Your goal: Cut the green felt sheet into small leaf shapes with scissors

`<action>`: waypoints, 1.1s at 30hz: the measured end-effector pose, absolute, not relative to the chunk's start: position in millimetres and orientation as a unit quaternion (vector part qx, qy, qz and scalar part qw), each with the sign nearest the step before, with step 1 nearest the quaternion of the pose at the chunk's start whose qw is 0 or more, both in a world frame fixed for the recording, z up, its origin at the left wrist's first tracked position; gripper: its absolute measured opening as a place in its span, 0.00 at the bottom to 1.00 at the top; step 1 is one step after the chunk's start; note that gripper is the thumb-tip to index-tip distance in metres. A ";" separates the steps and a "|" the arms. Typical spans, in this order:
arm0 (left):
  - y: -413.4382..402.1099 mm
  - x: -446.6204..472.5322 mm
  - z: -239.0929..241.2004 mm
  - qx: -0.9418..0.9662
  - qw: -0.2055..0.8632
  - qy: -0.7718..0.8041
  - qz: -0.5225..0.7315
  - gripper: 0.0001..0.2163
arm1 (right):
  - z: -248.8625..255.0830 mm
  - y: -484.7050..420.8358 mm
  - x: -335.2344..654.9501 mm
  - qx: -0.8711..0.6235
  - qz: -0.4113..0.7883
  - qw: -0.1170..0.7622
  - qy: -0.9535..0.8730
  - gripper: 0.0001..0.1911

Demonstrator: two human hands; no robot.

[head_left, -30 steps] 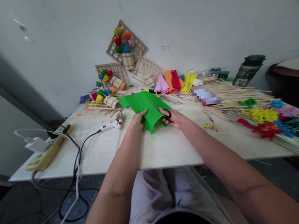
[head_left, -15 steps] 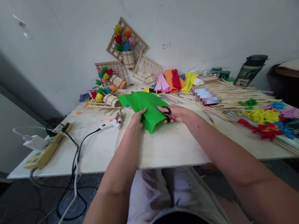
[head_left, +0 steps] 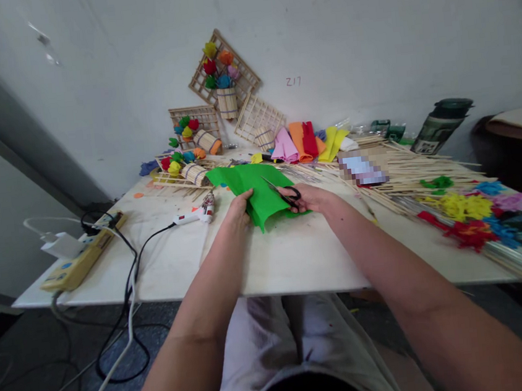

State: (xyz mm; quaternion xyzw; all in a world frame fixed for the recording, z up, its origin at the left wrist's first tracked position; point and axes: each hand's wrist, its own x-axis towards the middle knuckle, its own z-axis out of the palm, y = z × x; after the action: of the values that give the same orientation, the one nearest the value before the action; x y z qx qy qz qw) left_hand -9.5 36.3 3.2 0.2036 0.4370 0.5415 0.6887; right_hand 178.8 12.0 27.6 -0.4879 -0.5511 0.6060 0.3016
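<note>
A green felt sheet (head_left: pixel 260 186), limp and slightly folded, is held up over the front middle of the table. My left hand (head_left: pixel 242 207) pinches its near left edge, thumb on top. In my right hand (head_left: pixel 305 198) is a pair of black-handled scissors (head_left: pixel 293 196), fingers closed around the handles. The blades lie across the right part of the sheet and point up and to the left. How far the blades are apart is too small to tell.
A white glue gun (head_left: pixel 195 215) lies left of the sheet, its cord running to a yellow power strip (head_left: pixel 85 254). Thin wooden sticks (head_left: pixel 407 171), a phone (head_left: pixel 363 170) and felt flowers (head_left: pixel 465 206) cover the right side. Folded felt (head_left: pixel 304 141) and stick baskets (head_left: pixel 195 175) stand behind.
The scissors have turned a little in my right hand, and more of their handles and blades now shows above the felt. My left hand keeps its hold. The view has shifted slightly.
</note>
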 end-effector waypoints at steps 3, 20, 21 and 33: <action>35.4 -8.2 3.0 0.210 0.682 0.443 0.543 0.20 | 15.8 15.7 175.9 -0.473 0.607 0.326 -0.549 0.27; 37.4 -7.5 -2.7 0.218 0.682 0.435 0.546 0.20 | 13.4 9.3 166.3 -0.485 0.576 0.399 -0.523 0.29; 37.3 -7.5 -2.5 0.217 0.683 0.435 0.545 0.20 | 12.1 10.0 166.6 -0.485 0.572 0.403 -0.525 0.29; 29.9 -4.2 6.0 0.203 0.680 0.447 0.545 0.19 | 7.4 13.9 164.8 -0.489 0.556 0.426 -0.519 0.29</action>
State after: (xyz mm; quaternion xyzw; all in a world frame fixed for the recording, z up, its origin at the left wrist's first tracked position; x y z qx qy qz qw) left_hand -4.2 29.9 6.0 0.2031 0.4470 0.5448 0.6798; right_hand 164.8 13.9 7.4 -0.4894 -0.5195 0.5562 0.4257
